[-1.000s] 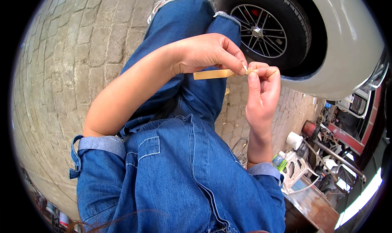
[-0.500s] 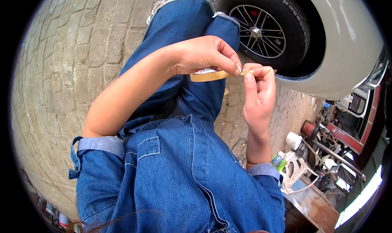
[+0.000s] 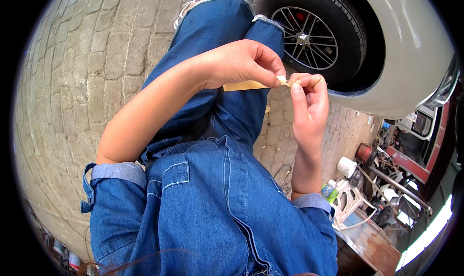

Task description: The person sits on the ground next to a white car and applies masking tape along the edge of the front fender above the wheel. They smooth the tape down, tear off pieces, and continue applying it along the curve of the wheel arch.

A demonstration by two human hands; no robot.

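A roll of tan masking tape hangs below my left hand, whose thumb and fingertips are pinched together at the roll's right end. Most of the roll lies behind that hand, so only a narrow yellowish band of it shows. My right hand faces it with thumb and forefinger closed on a small twisted bit of the same tape. The two pinches are nearly touching, with a short piece of tape between them. Both hands are held above my knees in blue denim trousers.
A car wheel stands just beyond my hands, under the pale fender of a car. Stone paving spreads to the left. At the lower right are a white plastic frame, a green-labelled bottle, a metal pipe and other clutter.
The roll has tipped, so its printed inner side no longer shows and its outer band looks flatter. My right hand has shifted slightly to the right, still pinching the tape.
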